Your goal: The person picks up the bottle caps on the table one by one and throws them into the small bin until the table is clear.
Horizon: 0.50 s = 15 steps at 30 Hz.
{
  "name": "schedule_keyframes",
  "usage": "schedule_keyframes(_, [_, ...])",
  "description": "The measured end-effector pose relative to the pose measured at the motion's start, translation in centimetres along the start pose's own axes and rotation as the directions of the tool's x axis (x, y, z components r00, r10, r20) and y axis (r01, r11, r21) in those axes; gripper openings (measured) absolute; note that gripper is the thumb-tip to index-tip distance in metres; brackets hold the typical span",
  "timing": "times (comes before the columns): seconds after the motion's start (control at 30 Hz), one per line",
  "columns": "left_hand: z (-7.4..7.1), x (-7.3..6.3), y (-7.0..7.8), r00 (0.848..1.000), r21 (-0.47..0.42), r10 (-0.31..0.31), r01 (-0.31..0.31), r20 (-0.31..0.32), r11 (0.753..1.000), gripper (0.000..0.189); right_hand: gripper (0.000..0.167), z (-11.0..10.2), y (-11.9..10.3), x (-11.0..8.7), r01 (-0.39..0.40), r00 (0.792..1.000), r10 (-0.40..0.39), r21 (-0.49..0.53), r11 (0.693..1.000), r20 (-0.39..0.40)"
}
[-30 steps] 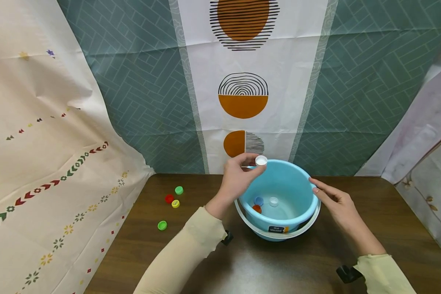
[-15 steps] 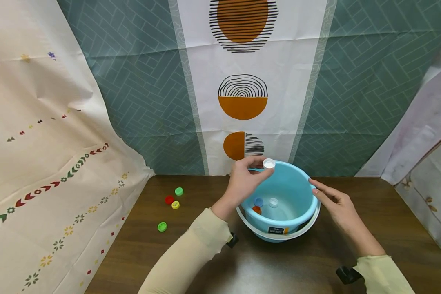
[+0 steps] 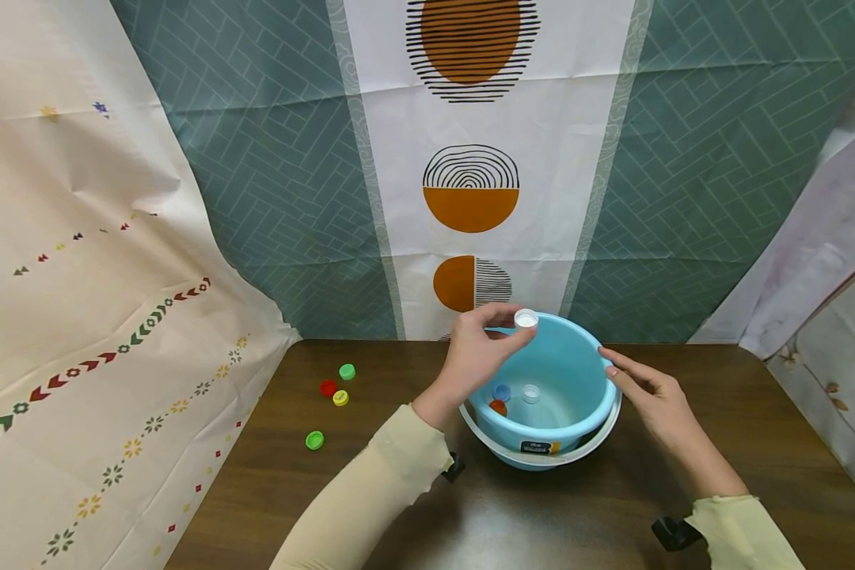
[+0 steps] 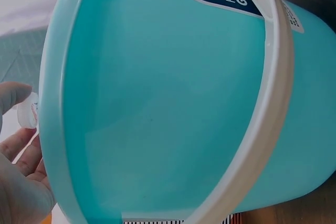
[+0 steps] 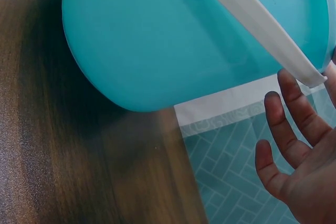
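Observation:
In the head view my left hand [image 3: 473, 348] pinches a white bottle cap [image 3: 526, 319] between thumb and fingertips, above the far-left part of the light blue bucket [image 3: 577, 348]. The left wrist view shows this cap [image 4: 28, 111] just beyond the bucket's rim. My right hand [image 3: 651, 392] holds the bucket's right rim with thumb and index finger; its other fingers [image 5: 296, 100] spread along the outside by the white handle [image 5: 252, 17]. Inside the bucket lie a blue cap [image 3: 502, 392], an orange-red cap [image 3: 498, 407] and a clear-white cap [image 3: 530, 393].
On the brown wooden table [image 3: 256, 499], left of the bucket, lie a red cap [image 3: 328, 388], a yellow cap [image 3: 340, 397], a green cap [image 3: 347, 371] and another green cap [image 3: 315, 440]. A patterned curtain [image 3: 313, 198] hangs behind, and a cream cloth [image 3: 150, 380] borders the left.
My left hand has moved rightward with the white bottle cap, slowing over the last half second, farther over the bucket. The right hand and the bucket have stayed put.

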<state>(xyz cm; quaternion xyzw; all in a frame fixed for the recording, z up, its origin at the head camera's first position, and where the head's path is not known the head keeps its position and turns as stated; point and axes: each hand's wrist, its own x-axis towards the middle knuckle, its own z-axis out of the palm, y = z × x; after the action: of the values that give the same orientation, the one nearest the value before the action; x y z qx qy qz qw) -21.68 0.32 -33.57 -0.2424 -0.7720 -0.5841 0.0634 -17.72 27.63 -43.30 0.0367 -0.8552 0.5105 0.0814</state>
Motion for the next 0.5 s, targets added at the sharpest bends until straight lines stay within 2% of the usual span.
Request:
schedule_keyframes(0.23, [0.6, 0.8, -2.7, 0.999, 0.043, -0.009, 0.01, -0.031, 0.999, 0.037, 0.041, 0.0, 0.0, 0.0, 0.005, 1.0, -0.005, -0.009, 1.0, 0.002])
schedule_keyframes(0.5, [0.3, 0.9, -3.1, 0.999, 0.047, -0.007, 0.009, -0.035, 0.999, 0.038, 0.041, -0.1, 0.0, 0.1, 0.008, 1.0, -0.008, -0.053, 0.999, -0.004])
